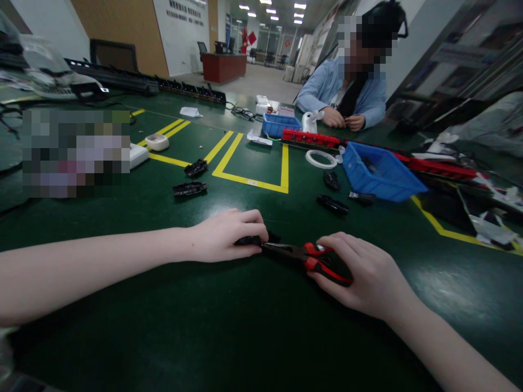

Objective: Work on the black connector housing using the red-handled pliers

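Note:
My left hand (229, 237) is closed around a small black part (248, 240) just above the green table. Red-and-black needle-nose pliers (312, 256) are in my right hand (359, 272), with the fingers wrapped on their handles. The pliers' tips point left and meet the black part beside my left fingertips; whether they grip it is too small to tell. Two similar black parts (190, 189) lie beyond my left hand. More black pieces (333, 204) rest beyond my right hand.
On the green table (183, 326), a blue bin (379, 177) stands at the right, behind a white tape ring (321, 159). Farther back are a smaller blue bin (280, 125) and long red strips (310, 138). A person (347, 92) sits across the table.

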Demonstrator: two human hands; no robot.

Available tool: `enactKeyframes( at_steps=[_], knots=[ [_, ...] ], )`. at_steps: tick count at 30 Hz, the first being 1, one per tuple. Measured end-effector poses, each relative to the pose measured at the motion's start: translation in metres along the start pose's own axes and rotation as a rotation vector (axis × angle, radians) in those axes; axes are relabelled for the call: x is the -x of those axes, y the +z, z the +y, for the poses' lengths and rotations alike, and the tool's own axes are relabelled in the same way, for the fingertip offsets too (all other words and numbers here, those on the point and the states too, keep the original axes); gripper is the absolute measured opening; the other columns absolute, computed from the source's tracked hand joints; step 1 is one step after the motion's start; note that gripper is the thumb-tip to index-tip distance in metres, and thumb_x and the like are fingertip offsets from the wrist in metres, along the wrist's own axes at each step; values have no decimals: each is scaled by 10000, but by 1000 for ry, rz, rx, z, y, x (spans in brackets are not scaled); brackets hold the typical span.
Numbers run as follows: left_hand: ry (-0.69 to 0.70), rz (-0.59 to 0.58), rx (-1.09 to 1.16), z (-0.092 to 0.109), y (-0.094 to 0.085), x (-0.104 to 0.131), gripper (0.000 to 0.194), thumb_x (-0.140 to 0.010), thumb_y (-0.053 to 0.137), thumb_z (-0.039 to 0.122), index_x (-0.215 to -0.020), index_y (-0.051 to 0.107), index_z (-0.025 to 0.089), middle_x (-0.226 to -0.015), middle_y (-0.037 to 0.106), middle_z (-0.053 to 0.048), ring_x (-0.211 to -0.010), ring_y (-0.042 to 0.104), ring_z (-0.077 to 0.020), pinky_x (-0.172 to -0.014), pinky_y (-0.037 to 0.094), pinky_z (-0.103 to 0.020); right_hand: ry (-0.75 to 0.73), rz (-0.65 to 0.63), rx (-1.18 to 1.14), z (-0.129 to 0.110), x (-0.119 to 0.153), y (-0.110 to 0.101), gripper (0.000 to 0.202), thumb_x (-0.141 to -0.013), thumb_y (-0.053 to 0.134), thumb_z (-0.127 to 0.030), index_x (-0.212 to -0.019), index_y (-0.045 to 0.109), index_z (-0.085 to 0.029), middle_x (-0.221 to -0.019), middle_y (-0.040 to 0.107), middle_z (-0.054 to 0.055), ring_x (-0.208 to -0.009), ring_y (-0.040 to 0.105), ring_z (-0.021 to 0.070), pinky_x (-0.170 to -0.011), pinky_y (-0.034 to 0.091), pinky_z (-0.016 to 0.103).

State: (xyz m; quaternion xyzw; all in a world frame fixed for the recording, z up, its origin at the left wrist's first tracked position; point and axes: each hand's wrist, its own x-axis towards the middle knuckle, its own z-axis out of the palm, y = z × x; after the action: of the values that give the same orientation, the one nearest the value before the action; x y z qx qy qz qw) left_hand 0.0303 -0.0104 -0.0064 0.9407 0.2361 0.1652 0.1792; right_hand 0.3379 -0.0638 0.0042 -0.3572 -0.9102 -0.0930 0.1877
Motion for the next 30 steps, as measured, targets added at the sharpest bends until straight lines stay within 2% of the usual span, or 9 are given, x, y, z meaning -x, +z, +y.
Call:
enactKeyframes(
  at_steps=[22,30],
  knots=[
    [-21,-1,17,-1,-1,0,134,-954,636,232,-1087,646,220,-1113,599,-23,-858,609,-166,-788,430,-310,-56,-9,59,5,0,-7,336,-922,596,-408,-1108,597,-127,-974,715,142,-785,702,236,-657,555,346],
    [-37,61,49,2,1,2,133,-934,659,234,-1063,676,207,-1213,573,-61,-978,640,-204,-844,493,-334,-54,-22,72,5,-1,-6,332,-920,597,-410,-1098,595,-129,-974,718,137,-762,684,227,-652,527,350]
  ],
)
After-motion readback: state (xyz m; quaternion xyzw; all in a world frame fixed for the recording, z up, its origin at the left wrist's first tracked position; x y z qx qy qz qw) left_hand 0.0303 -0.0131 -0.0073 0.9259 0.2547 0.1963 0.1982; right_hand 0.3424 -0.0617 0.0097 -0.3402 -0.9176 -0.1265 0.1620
